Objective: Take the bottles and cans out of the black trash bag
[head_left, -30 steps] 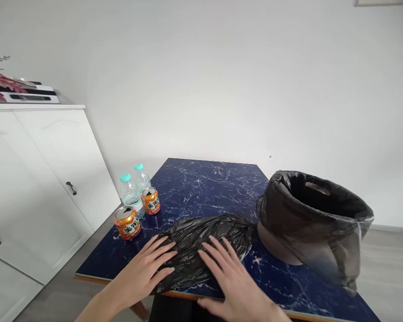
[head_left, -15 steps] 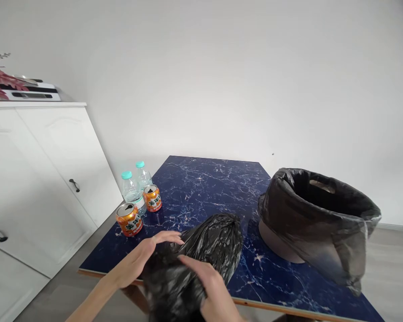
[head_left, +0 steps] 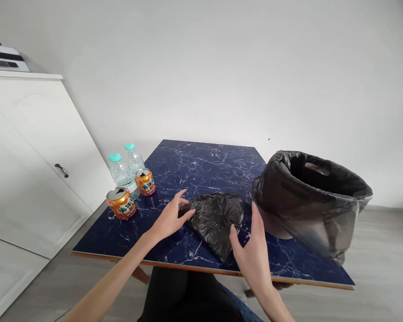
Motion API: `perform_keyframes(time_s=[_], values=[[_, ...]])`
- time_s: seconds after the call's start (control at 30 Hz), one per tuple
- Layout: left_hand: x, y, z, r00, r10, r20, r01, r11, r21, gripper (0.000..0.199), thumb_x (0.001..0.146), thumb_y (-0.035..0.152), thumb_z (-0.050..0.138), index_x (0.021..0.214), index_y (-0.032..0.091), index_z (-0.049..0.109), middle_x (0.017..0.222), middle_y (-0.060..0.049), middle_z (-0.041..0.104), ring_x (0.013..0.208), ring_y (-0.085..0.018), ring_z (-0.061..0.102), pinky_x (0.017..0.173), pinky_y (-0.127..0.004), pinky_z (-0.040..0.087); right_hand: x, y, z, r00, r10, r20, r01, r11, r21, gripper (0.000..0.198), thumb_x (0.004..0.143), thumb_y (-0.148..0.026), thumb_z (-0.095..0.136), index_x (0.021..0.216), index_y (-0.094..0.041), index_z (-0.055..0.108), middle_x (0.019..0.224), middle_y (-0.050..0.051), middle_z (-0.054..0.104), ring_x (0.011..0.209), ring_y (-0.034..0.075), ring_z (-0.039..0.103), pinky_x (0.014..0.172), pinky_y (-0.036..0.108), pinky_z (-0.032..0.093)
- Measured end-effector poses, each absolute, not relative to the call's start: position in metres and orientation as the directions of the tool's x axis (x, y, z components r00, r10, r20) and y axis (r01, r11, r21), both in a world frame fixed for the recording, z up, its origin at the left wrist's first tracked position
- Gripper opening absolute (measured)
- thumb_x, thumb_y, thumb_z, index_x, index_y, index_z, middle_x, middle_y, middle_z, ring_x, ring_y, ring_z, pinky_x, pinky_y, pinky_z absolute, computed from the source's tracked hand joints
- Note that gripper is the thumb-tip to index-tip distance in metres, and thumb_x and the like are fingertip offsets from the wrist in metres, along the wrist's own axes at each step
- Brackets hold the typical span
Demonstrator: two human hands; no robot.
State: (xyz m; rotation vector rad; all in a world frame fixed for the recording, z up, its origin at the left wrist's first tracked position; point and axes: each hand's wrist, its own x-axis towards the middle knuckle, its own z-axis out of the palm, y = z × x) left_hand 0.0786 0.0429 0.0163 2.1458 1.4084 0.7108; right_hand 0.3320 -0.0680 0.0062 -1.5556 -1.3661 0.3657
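Note:
A crumpled black plastic bag (head_left: 216, 219) lies bunched on the dark blue marbled table, between my two hands. My left hand (head_left: 170, 218) is at the bag's left side, fingers apart, thumb touching its edge. On the right, my right hand (head_left: 253, 248) is spread with the thumb up against or just beside the bag; I cannot tell whether it touches. Neither hand grips it. To the right of the bag stands a bin (head_left: 278, 230) lined with another black bag (head_left: 309, 210), whose loose edge hangs down outside.
Two orange drink cans (head_left: 121, 203) with opened tops stand at the table's left edge. Behind them are two clear bottles (head_left: 119, 172) with turquoise caps. A white cabinet (head_left: 30, 147) is on the left, and a pale wall rises behind the table (head_left: 204, 163).
The black bag went from hanging over the front edge to lying bunched on the tabletop. My hands moved forward and spread apart around it. The view tilted down slightly.

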Motion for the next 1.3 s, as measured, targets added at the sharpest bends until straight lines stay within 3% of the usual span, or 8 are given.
perform_keyframes(time_s=[0.07, 0.13, 0.23, 0.37, 0.63, 0.8, 1.0, 1.3], values=[[0.087, 0.037, 0.019, 0.389, 0.859, 0.332, 0.697, -0.510, 0.504, 0.060, 0.110, 0.051, 0.052, 0.164, 0.029, 0.038, 0.157, -0.013, 0.059, 0.147, -0.033, 0.054, 0.120, -0.053, 0.044, 0.322, -0.076, 0.011, 0.114, 0.841, 0.528, 0.776, 0.256, -0.576, 0.066, 0.112, -0.049, 0.045, 0.173, -0.030, 0.028, 0.180, 0.005, 0.024, 0.166, 0.034, 0.022, 0.129, 0.061, 0.035], [0.093, 0.034, 0.023, 0.549, 0.729, 0.409, 0.654, -0.679, 0.333, 0.047, 0.114, 0.042, 0.045, 0.160, 0.033, 0.048, 0.166, -0.008, 0.052, 0.158, -0.030, 0.040, 0.129, -0.053, 0.032, 0.310, -0.072, 0.008, -0.106, 0.855, 0.508, 0.849, 0.344, -0.402, 0.061, 0.114, -0.047, 0.039, 0.171, -0.026, 0.034, 0.178, 0.004, 0.029, 0.167, 0.033, 0.019, 0.132, 0.062, 0.027], [0.094, 0.045, 0.020, 0.744, 0.587, 0.319, 0.562, -0.808, 0.176, 0.048, 0.116, 0.040, 0.039, 0.164, 0.035, 0.045, 0.169, -0.002, 0.050, 0.165, -0.030, 0.027, 0.134, -0.057, 0.020, 0.299, -0.045, -0.006, -0.224, 0.918, 0.329, 0.900, 0.324, -0.291, 0.070, 0.114, -0.059, 0.031, 0.170, -0.019, 0.036, 0.177, 0.008, 0.029, 0.166, 0.039, 0.018, 0.131, 0.068, 0.021], [0.085, 0.085, 0.001, 0.758, 0.630, 0.168, 0.603, -0.776, 0.186, 0.054, 0.115, 0.046, 0.041, 0.168, 0.031, 0.042, 0.171, -0.003, 0.047, 0.166, -0.035, 0.023, 0.133, -0.063, 0.017, 0.305, 0.000, -0.027, -0.243, 0.956, 0.166, 0.938, 0.275, -0.209, 0.072, 0.112, -0.065, 0.025, 0.171, -0.024, 0.035, 0.178, 0.009, 0.028, 0.165, 0.041, 0.023, 0.130, 0.071, 0.014], [0.077, 0.126, -0.018, 0.661, 0.697, 0.277, 0.647, -0.717, 0.259, 0.054, 0.116, 0.048, 0.035, 0.165, 0.028, 0.044, 0.173, -0.006, 0.043, 0.164, -0.030, 0.031, 0.131, -0.054, 0.031, 0.333, 0.080, -0.045, -0.094, 0.993, 0.066, 0.978, 0.104, -0.180, 0.069, 0.112, -0.063, 0.025, 0.172, -0.029, 0.031, 0.180, 0.005, 0.023, 0.166, 0.034, 0.021, 0.133, 0.060, 0.008], [0.072, 0.119, -0.023, 0.626, 0.695, 0.354, 0.647, -0.716, 0.263, 0.045, 0.116, 0.042, 0.040, 0.153, 0.023, 0.056, 0.168, -0.009, 0.051, 0.160, -0.028, 0.039, 0.130, -0.053, 0.035, 0.352, 0.139, -0.028, 0.108, 0.992, 0.067, 0.976, -0.093, -0.195, 0.071, 0.113, -0.055, 0.017, 0.170, -0.018, 0.037, 0.177, 0.015, 0.030, 0.162, 0.039, 0.028, 0.129, 0.064, 0.017], [0.070, 0.119, -0.027, 0.607, 0.677, 0.416, 0.637, -0.727, 0.255, 0.035, 0.113, 0.033, 0.045, 0.142, 0.020, 0.062, 0.157, -0.012, 0.061, 0.153, -0.030, 0.049, 0.126, -0.054, 0.042, 0.329, 0.119, -0.028, 0.155, 0.982, 0.109, 0.972, -0.132, -0.193, 0.079, 0.111, -0.061, 0.007, 0.172, -0.017, 0.031, 0.181, 0.010, 0.017, 0.168, 0.036, 0.000, 0.130, 0.064, -0.001], [0.069, 0.118, -0.028, 0.598, 0.669, 0.442, 0.634, -0.732, 0.250, 0.030, 0.112, 0.028, 0.044, 0.132, 0.022, 0.064, 0.141, -0.011, 0.067, 0.137, -0.029, 0.060, 0.115, -0.051, 0.050, 0.336, 0.146, -0.050, 0.314, 0.949, -0.022, 0.921, -0.311, -0.234, 0.084, 0.110, -0.066, 0.013, 0.173, -0.012, 0.025, 0.181, 0.017, 0.015, 0.166, 0.044, 0.010, 0.127, 0.072, 0.009]])
